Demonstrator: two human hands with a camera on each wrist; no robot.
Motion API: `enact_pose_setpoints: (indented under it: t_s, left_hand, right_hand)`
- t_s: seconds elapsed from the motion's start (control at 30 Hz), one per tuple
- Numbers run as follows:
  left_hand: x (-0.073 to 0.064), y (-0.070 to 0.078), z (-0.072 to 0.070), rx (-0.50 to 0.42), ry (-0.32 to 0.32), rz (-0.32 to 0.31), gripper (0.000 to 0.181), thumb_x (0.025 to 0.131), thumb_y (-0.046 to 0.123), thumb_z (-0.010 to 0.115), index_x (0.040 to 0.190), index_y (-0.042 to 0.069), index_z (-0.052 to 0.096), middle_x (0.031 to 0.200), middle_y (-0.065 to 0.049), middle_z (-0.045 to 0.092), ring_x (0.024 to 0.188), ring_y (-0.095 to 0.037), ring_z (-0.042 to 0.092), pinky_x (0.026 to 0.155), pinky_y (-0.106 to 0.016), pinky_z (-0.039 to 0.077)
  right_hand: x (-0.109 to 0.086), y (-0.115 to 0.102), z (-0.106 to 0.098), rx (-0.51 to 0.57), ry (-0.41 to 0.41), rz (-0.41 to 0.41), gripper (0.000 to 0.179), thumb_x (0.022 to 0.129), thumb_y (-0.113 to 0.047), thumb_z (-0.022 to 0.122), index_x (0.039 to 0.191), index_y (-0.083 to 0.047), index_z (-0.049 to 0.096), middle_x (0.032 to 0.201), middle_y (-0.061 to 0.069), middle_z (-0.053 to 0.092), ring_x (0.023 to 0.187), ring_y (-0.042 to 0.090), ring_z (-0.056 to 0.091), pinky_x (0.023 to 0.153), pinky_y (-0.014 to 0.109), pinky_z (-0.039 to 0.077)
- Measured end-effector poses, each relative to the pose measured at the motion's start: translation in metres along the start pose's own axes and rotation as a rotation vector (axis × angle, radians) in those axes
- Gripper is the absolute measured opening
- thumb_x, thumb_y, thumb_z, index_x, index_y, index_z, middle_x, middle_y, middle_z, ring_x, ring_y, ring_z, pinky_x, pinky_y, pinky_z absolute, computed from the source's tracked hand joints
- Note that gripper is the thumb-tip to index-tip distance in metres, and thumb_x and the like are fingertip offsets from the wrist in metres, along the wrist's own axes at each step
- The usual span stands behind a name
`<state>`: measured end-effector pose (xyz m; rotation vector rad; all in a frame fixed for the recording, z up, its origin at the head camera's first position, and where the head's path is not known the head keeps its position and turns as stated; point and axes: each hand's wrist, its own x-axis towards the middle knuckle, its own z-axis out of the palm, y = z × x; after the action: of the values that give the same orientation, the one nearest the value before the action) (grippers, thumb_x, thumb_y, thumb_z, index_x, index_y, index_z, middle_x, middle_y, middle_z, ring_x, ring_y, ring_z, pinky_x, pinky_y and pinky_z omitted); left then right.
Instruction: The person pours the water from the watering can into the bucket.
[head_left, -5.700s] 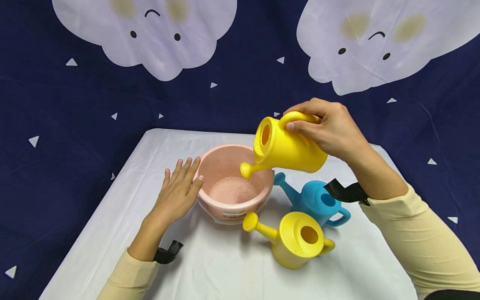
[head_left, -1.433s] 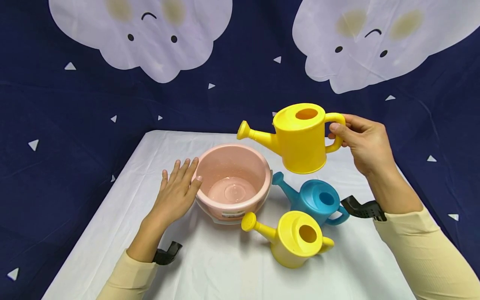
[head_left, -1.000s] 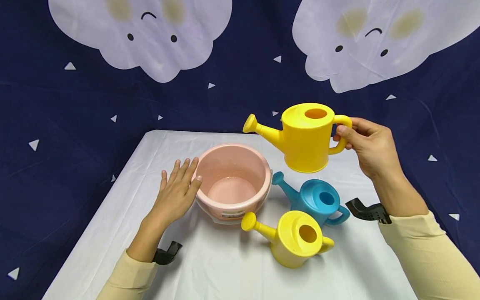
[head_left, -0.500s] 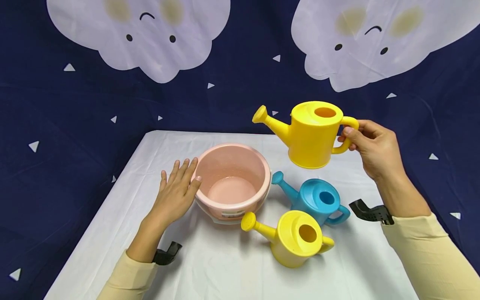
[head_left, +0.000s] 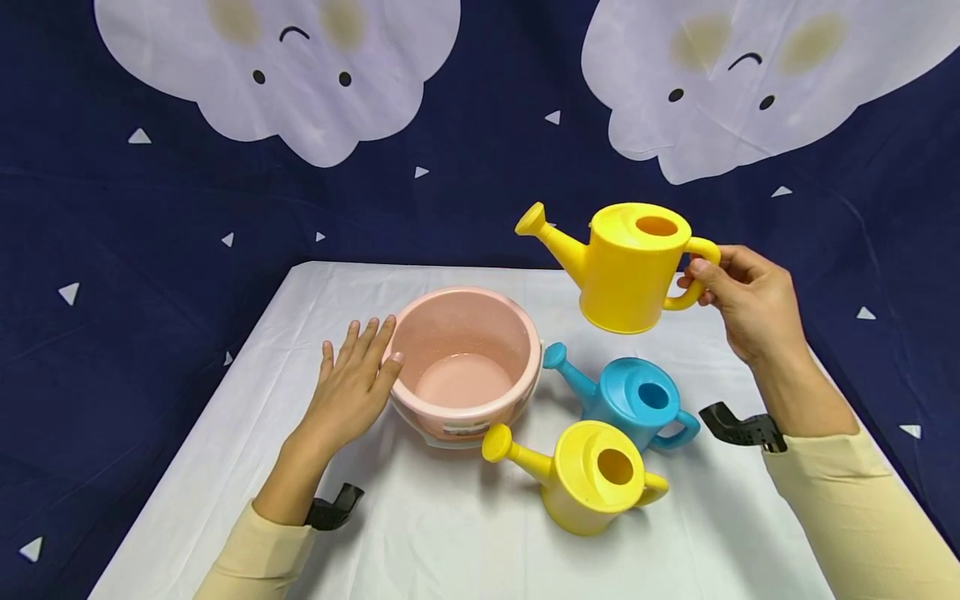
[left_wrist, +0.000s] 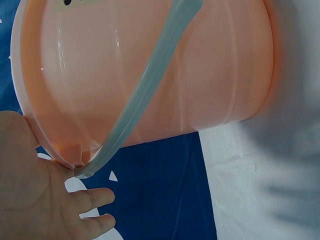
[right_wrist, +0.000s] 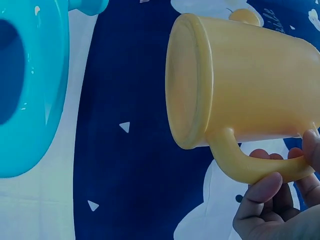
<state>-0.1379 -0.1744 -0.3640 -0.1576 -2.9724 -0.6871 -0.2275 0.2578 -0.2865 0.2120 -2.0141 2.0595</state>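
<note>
In the head view my right hand point(head_left: 757, 304) grips the handle of a yellow watering can point(head_left: 626, 271), holding it in the air above the back right of the table, with its spout up and to the left. The right wrist view shows the fingers curled round that handle. My left hand point(head_left: 352, 383) lies with straight fingers against the left rim of a pink bucket point(head_left: 467, 408). A grey-white bail handle point(left_wrist: 145, 90) hangs down the bucket's side in the left wrist view. A shallow layer of clear liquid seems to cover the bucket's bottom.
Right of the bucket stands a blue watering can point(head_left: 626, 392). A second yellow watering can point(head_left: 585, 492) stands in front of it, its spout near the bucket. White cloth covers the table point(head_left: 420, 533). Behind hangs a dark blue curtain point(head_left: 495, 208) with clouds and triangles.
Several seconds ago the held yellow can was tipped over the bucket. It has since been turned upright and carried right, with a slight further shift lately. My left hand has stayed at the bucket.
</note>
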Motion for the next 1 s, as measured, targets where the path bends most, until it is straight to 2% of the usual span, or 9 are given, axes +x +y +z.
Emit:
enact_pose_setpoints:
  t_s: [0.27, 0.53, 0.67, 1.0]
  left_hand:
    - [0.000, 0.001, 0.000, -0.003, -0.002, -0.002, 0.059, 0.100, 0.054, 0.018, 0.153, 0.029, 0.008, 0.160, -0.011, 0.013, 0.149, -0.030, -0.003, 0.114, -0.061, -0.008]
    - [0.000, 0.000, -0.001, -0.008, 0.004, -0.001, 0.059, 0.100, 0.054, 0.019, 0.152, 0.031, 0.007, 0.160, -0.010, 0.012, 0.149, -0.029, -0.003, 0.115, -0.061, -0.008]
    - [0.000, 0.000, -0.001, -0.007, 0.001, 0.000, 0.059, 0.100, 0.054, 0.019, 0.152, 0.031, 0.007, 0.160, -0.009, 0.011, 0.149, -0.029, -0.003, 0.115, -0.061, -0.008]
    - [0.000, -0.001, 0.000, -0.008, 0.000, 0.001, 0.059, 0.100, 0.054, 0.019, 0.152, 0.030, 0.007, 0.160, -0.010, 0.012, 0.149, -0.030, -0.003, 0.114, -0.061, -0.008]
  right_hand:
    - [-0.002, 0.006, -0.005, 0.019, 0.003, 0.010, 0.019, 0.082, -0.011, 0.071, 0.098, -0.003, 0.066, 0.077, 0.000, 0.069, 0.068, 0.010, 0.066, 0.056, 0.014, 0.048]
    - [-0.004, 0.018, -0.012, -0.005, 0.003, 0.043, 0.027, 0.081, -0.015, 0.072, 0.102, 0.000, 0.063, 0.078, -0.002, 0.069, 0.071, 0.009, 0.066, 0.058, 0.014, 0.049]
    - [-0.005, 0.025, -0.015, -0.020, 0.010, 0.065, 0.024, 0.080, -0.016, 0.073, 0.099, -0.004, 0.065, 0.078, -0.003, 0.069, 0.071, 0.009, 0.066, 0.059, 0.014, 0.049]
    - [-0.009, 0.041, -0.019, 0.050, -0.009, 0.048, 0.022, 0.081, -0.008, 0.072, 0.101, -0.001, 0.066, 0.079, -0.001, 0.070, 0.071, 0.010, 0.067, 0.059, 0.015, 0.051]
